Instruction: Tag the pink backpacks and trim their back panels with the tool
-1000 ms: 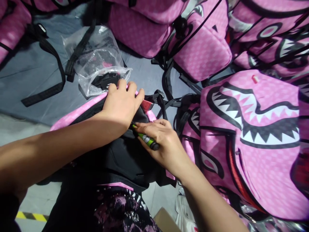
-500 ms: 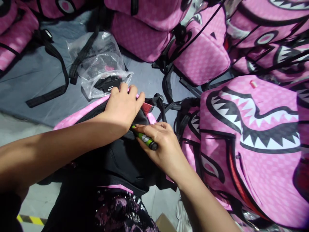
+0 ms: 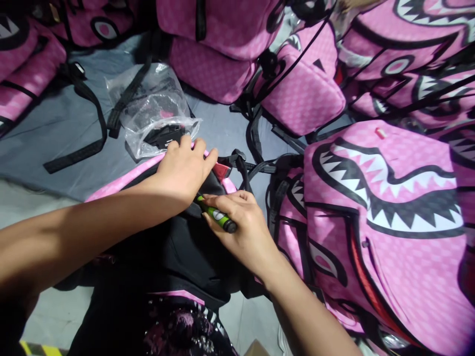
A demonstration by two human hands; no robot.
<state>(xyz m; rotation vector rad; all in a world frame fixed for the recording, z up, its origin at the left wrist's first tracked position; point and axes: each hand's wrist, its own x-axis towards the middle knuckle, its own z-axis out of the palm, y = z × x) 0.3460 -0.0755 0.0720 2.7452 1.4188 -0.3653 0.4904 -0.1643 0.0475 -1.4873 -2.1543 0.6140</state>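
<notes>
Head view: the slim green cylindrical marker-like tool with a black end [image 3: 217, 217] is judged light, stiff and best held round its barrel, as the right hand [image 3: 241, 222] does, closed on it; it lies at nine o'clock from that palm, four to five from the left hand [image 3: 183, 170]. The black fabric bag with pink edging [image 3: 181, 252], judged soft and best taken by its edge, extends toward six o'clock beneath the left hand, whose fingers are half-curled, their grip undeterminable.

Tilted green marker [image 3: 219, 218] over black bag [image 3: 178, 252]
</notes>
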